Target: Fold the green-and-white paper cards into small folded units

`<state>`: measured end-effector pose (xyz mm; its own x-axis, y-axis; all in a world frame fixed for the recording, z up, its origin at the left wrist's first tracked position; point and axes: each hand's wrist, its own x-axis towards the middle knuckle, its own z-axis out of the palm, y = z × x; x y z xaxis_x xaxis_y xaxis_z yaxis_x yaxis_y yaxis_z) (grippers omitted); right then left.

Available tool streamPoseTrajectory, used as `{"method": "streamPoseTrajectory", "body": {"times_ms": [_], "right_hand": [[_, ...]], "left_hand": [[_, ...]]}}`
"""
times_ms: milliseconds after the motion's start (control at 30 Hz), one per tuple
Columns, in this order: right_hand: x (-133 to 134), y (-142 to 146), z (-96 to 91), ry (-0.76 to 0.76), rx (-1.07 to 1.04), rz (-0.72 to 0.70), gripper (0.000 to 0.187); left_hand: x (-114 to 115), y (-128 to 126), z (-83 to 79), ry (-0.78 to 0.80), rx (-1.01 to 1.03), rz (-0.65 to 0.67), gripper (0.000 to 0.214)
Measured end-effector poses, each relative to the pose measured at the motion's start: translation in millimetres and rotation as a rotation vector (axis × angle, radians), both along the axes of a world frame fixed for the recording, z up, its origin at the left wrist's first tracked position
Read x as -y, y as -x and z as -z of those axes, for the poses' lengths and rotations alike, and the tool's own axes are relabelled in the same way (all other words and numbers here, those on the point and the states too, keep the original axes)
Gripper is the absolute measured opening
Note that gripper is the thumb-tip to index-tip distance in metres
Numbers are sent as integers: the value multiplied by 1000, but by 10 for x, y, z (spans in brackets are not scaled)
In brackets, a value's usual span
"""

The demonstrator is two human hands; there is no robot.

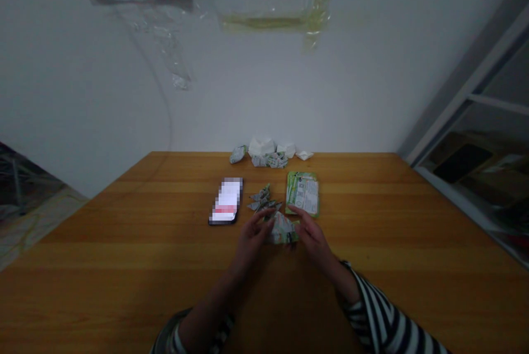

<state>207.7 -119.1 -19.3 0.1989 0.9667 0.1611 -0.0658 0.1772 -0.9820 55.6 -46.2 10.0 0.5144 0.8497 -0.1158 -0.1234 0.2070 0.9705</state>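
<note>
A folded piece of printed paper [283,229], white with green and red, lies between my two hands near the middle of the wooden table. At its left side, my left hand [253,237] has its thumb and fingers bent on the paper's edge. My right hand [313,237] grips the opposite edge between thumb and fingers, its index finger reaching over the top. Just beyond my left fingers are several small pointed folded papers [261,196], partly covered by that hand. A stack of green-and-white printed sheets [305,194] sits behind my right hand.
A phone [226,201] with a lit, blurred screen lies left of the papers. Crumpled white and printed papers [262,148] line the table's back edge by the wall. A shelf [467,150] holding boxes stands right of the wooden table [124,266].
</note>
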Motion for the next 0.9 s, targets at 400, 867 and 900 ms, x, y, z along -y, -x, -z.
{"method": "streamPoseTrajectory", "body": {"times_ms": [400,867,900], "right_hand": [[-60,-141,34,-18,-308,24,31],[-54,-249,56,-54,108,85,30],[-57,-258,79,-55,134,102,27]], "left_hand": [[21,16,36,-153,-35,87,51],[50,62,26,-531,-190,30,35],[50,68,31,-550,-187,33,35]]}}
